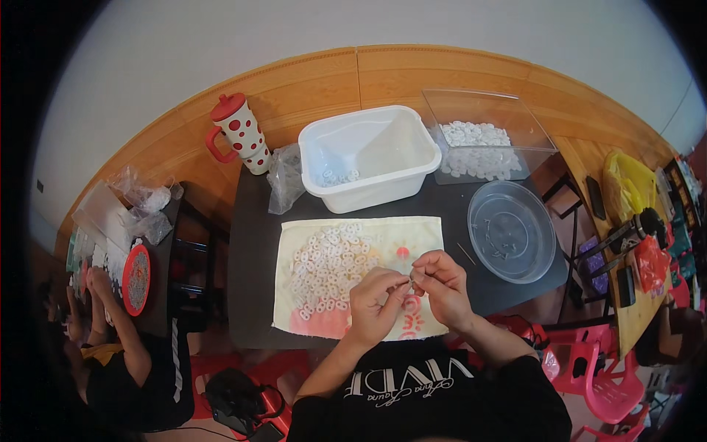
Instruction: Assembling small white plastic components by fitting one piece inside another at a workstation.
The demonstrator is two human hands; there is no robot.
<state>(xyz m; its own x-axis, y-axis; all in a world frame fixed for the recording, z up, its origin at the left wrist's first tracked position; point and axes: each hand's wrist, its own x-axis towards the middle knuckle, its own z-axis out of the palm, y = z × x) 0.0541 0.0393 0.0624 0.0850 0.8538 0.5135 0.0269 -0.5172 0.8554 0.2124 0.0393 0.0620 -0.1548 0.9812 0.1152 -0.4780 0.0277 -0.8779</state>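
My left hand (378, 300) and my right hand (443, 289) meet over the right part of a pale yellow cloth (361, 227) with red prints. Both pinch at the same spot, and the tiny thing between their fingertips is too small to name. Left of my hands, a spread of small white ring-shaped pieces (324, 269), many with two holes, covers much of the cloth. To the right, a round clear plastic lid or shallow dish (526, 254) carries several tiny dark metal bits (497, 239). A thin stick-like piece (466, 253) lies between the cloth and the dish.
Behind the cloth stands a white basin (383, 193) with a few white pieces inside. A clear box (482, 151) of white pieces is at its right, a crumpled plastic bag (286, 180) and a red-dotted tumbler (243, 132) at its left. Another person's hand (97, 280) works at the left table.
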